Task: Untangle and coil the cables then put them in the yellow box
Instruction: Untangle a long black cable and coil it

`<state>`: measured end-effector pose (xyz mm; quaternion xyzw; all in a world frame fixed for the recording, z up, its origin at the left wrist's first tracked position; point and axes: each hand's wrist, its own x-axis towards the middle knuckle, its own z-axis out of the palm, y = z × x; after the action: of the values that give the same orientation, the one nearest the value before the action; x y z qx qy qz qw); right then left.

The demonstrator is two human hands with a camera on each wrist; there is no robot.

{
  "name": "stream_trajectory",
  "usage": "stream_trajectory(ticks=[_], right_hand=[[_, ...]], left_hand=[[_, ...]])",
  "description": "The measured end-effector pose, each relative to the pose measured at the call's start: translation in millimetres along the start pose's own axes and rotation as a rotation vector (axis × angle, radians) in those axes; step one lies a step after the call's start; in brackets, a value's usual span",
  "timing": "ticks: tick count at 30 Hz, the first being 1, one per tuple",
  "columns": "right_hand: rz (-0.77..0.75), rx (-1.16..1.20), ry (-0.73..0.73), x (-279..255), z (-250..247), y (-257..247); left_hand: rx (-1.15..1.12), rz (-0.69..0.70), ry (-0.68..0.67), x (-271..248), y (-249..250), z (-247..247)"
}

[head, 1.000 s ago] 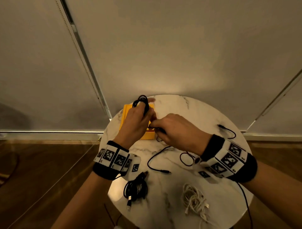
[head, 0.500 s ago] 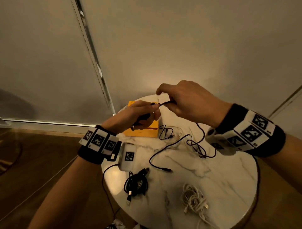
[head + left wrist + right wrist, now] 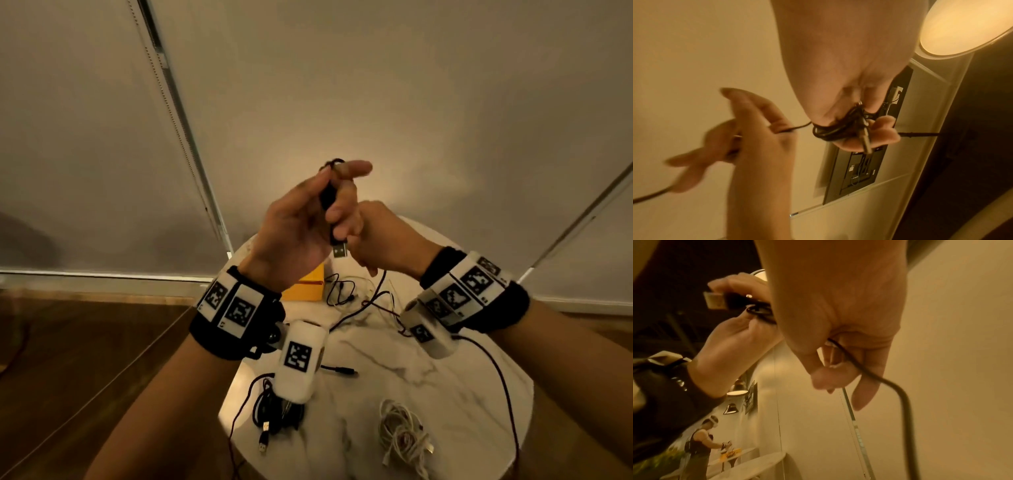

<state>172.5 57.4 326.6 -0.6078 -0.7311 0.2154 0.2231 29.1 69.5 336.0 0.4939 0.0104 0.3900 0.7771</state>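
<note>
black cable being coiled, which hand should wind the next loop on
Right. The left hand already grips the coiled black cable with its USB plug hanging out, so it acts as the anchor. The right hand pinches the loose run trailing to the table, so it likely feeds it.

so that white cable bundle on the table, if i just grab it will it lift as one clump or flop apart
The white cable bundle looks thin and loosely heaped, with no tie that I can see, so it is probably light and floppy. Its strands overlap, so most may lift together. Loose ends trail toward the near edge of the table, so they will likely dangle or snag.
</note>
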Motion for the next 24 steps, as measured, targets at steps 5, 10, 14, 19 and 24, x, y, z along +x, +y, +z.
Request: stream_trajectory(ticks=[5,10,14,19,24], right_hand=[[-0.026,-0.02,-0.084,-5,3,8],[-0.102,0.025,-0.123,-14,-5,3],[-0.156,-0.116,-0.033,-12,-21,11],[-0.258,-0.439,-0.04,-17,-27,7],[-0.281,-0.583,0.058,-18,-31,3]], left_hand=[[0.085,0.209,0.185,17,2,0],[0.326,0.259,0.22,20,-4,-3],[0.513,0.253,0.261,17,-3,-11],[0.802,0.221,0.356,17,-8,-14],[1.237,0.177,0.416,22,-12,-15]])
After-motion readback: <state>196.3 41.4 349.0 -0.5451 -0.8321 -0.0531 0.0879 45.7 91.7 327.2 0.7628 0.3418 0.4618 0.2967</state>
